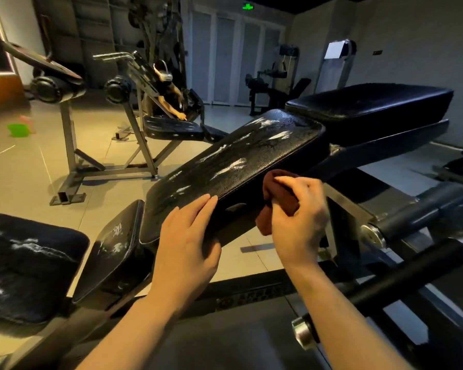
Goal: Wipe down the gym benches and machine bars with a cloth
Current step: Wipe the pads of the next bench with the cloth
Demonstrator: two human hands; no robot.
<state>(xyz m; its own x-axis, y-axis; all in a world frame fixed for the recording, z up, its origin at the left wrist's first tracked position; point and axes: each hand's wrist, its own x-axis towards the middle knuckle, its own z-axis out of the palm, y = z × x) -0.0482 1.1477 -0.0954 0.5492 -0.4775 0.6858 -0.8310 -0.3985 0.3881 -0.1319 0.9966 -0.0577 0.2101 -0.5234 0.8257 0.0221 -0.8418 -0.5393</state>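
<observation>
A tilted black bench pad (233, 161), worn and streaked white, fills the middle of the view. My left hand (187, 236) lies on its near edge with straight fingers reaching onto the top. My right hand (297, 220) grips a bunched dark red cloth (278, 193) against the pad's right side edge. A second black pad (369, 102) stands behind it at the right. A smaller black pad (112, 247) and a wider one (24, 265) sit to the lower left. Black machine bars (412, 268) run across the lower right.
Another person in a headset (163, 73) leans over a bench (171, 128) at the back. A grey metal frame (72, 156) stands on the tiled floor at left. More machines line the back right wall. A green object (18, 129) lies on the floor far left.
</observation>
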